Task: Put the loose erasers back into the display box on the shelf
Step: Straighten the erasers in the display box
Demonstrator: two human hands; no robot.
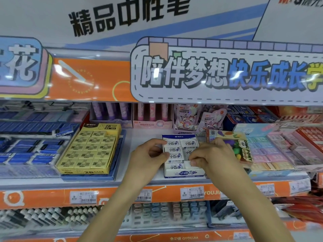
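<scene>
The left hand (150,154) rests against the left wall of the white-and-blue display box (183,172), thumb and fingertips laid on the white erasers (174,157) in the left column; whether it pinches one or only steadies the row cannot be told. The right hand (212,155) lies over the right column, fingers curled down onto an eraser near the front right corner — its grasp is hidden by the knuckles. The box sits on the white shelf (145,135), its front lip close to the shelf edge above the orange price strip (122,193). To the left, a band of bare shelf separates it from the yellow eraser box (90,149). To the right there is almost no gap: a clear-fronted toy-eraser pack (243,145) leans just beside the box, partly behind the right hand. Behind the box, a narrow strip of open shelf runs to the rear row of packs (197,117) — overhead, the banner panel (227,72) overhangs the bay.
</scene>
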